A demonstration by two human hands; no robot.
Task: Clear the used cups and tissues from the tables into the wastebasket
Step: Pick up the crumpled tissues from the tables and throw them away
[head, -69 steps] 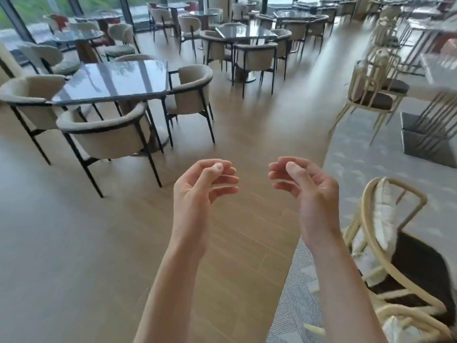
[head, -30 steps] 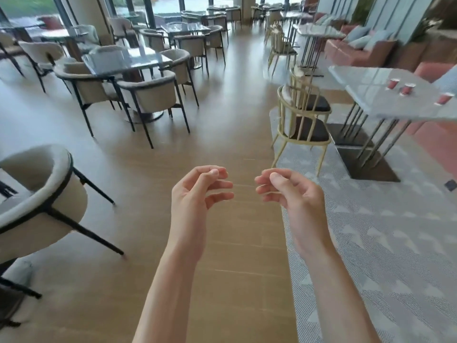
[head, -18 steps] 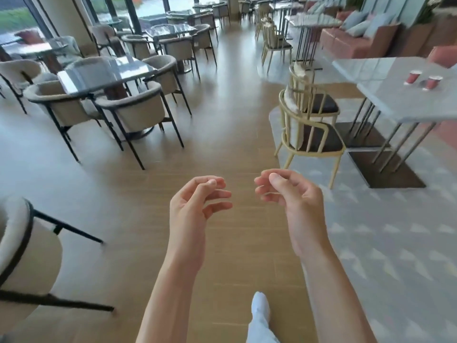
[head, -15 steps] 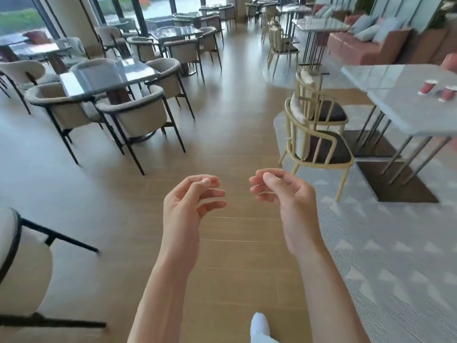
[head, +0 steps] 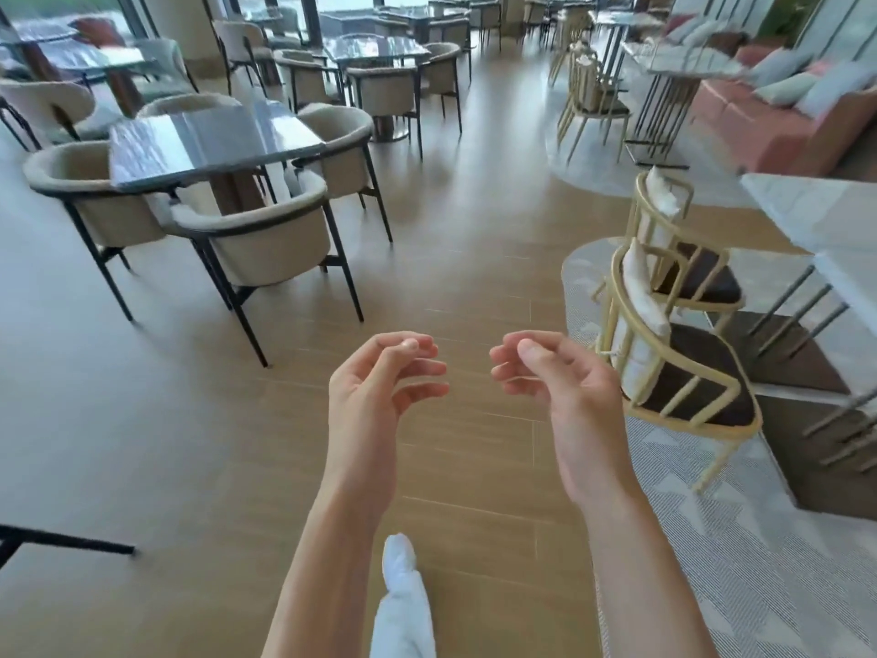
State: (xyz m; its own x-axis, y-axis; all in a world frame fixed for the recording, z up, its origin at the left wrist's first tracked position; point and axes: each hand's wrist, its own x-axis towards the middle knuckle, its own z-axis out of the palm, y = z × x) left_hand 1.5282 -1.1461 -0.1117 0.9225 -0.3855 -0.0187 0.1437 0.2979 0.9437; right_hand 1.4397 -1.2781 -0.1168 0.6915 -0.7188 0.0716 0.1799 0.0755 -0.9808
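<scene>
My left hand and my right hand are raised side by side in front of me over the wooden floor, fingers loosely curled, holding nothing. No cup, tissue or wastebasket shows in this view. A pale marble table reaches in from the right edge, and the part of its top in view is bare.
Two gold-framed chairs stand on a grey patterned rug just right of my right hand. A dark glossy table ringed by beige armchairs is at the left. A white trouser leg and shoe show below. A pink sofa is far right.
I have walked forward and the view has swung slightly left: the gold chairs are closer and the red cups on the marble table have slipped out of view. Both hands keep the same pose.
</scene>
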